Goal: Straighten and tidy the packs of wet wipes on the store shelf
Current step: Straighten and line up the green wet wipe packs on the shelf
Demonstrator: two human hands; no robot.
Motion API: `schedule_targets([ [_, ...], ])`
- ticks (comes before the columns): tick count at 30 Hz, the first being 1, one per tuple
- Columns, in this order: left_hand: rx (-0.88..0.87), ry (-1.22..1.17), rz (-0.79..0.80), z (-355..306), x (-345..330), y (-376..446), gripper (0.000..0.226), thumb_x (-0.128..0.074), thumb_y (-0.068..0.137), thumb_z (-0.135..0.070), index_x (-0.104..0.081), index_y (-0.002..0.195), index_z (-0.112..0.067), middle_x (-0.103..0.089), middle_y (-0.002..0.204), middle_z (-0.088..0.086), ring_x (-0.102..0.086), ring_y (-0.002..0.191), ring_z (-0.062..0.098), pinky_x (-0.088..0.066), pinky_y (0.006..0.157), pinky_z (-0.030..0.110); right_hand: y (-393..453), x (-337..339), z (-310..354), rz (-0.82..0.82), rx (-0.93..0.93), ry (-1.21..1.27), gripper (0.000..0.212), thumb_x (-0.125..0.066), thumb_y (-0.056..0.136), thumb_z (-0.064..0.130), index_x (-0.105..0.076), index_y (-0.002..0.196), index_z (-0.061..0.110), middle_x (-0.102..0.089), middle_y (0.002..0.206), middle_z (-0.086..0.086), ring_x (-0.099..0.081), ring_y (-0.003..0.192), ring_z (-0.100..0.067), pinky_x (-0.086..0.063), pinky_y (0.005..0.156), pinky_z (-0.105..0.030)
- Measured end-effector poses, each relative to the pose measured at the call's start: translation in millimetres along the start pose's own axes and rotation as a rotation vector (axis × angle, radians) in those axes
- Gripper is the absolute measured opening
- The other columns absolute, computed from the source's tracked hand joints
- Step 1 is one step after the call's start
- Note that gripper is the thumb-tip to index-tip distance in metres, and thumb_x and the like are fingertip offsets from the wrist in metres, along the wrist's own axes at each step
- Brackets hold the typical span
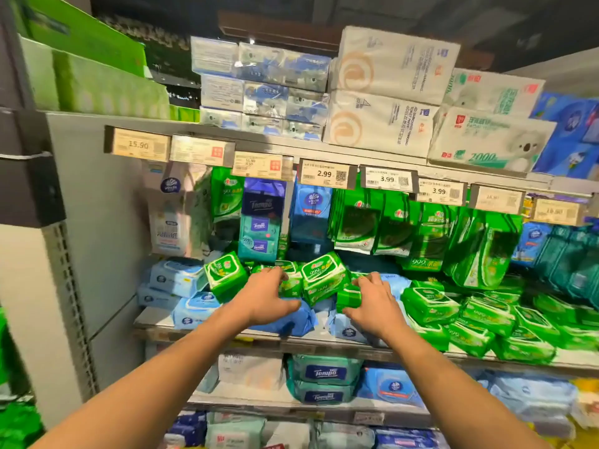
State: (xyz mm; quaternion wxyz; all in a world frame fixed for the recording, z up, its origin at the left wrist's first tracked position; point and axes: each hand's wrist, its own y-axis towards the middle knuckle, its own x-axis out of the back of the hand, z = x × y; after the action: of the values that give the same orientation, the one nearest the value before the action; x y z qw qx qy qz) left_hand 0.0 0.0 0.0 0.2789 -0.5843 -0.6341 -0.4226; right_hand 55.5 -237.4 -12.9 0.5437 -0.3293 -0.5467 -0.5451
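Both arms reach into the middle shelf (207, 324) of a store rack. Left hand (269, 294) lies palm down, fingers relaxed and slightly spread, fingertips touching a small green wipes pack (290, 280), thumb out over a dark blue pack (291, 314) beneath. Right hand (372, 301) has its fingers curled round a small green pack (348, 298), thumb on its lower edge; grip looks like a pinch, though the picture is a bit blurred there. Between and just beside the hands two tilted green packs: one at the left (225, 277), one in the centre (324, 277), both leaning, not flat. They sit on top of light blue wipes packs (178, 277) stacked at the shelf's left end. To the right, a messy heap of green packs (470, 319) spreads along the same shelf, overlapping at odd angles. Behind, green pouches (389, 225) hang under price tags (325, 175). Upper shelf carries white tissue bundles (389, 92). Lower shelf holds teal packs (325, 374).
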Motion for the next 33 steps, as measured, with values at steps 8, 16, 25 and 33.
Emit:
schedule_targets([
  [8,-0.100,0.087,0.055,-20.5,-23.3,54.0,0.069,-0.070,0.072,-0.051,-0.047,0.124,-0.012,-0.053,0.118,0.011,-0.051,0.111,0.030,-0.043,0.097,0.040,31.4,-9.4,-17.6,0.091,-0.136,-0.052,0.090,-0.078,0.063,0.061,-0.039,0.132,0.017,-0.031,0.139,-0.009,-0.033,0.130,-0.034,-0.040,0.102,-0.047],
  [16,-0.172,0.158,0.077,-30.1,-34.8,91.8,0.088,-0.079,0.065,-0.052,-0.039,0.132,-0.011,-0.046,0.123,0.011,-0.044,0.116,0.032,-0.043,0.098,0.043,38.4,-27.8,3.9,0.088,-0.370,0.126,0.105,-0.070,0.053,0.080,-0.032,0.127,0.017,-0.041,0.132,-0.015,-0.045,0.123,-0.038,-0.045,0.092,-0.045],
  [25,-0.203,0.197,0.087,-31.3,-39.9,107.8,0.084,-0.074,0.069,-0.053,-0.034,0.133,-0.016,-0.043,0.129,0.010,-0.042,0.120,0.032,-0.041,0.097,0.045,31.3,-20.8,-8.7,0.141,-0.388,0.225,0.113,-0.076,0.058,0.070,-0.022,0.144,0.020,-0.034,0.140,-0.013,-0.035,0.133,-0.036,-0.041,0.102,-0.047],
  [33,-0.405,0.275,-0.012,-83.9,-61.5,96.1,0.066,-0.065,0.072,-0.056,-0.046,0.126,-0.024,-0.046,0.124,0.004,-0.041,0.117,0.028,-0.039,0.096,0.042,16.0,5.6,-76.4,0.161,-0.358,0.148,0.112,-0.075,0.066,0.067,-0.024,0.150,0.013,-0.027,0.154,-0.015,-0.027,0.141,-0.035,-0.031,0.114,-0.043],
])
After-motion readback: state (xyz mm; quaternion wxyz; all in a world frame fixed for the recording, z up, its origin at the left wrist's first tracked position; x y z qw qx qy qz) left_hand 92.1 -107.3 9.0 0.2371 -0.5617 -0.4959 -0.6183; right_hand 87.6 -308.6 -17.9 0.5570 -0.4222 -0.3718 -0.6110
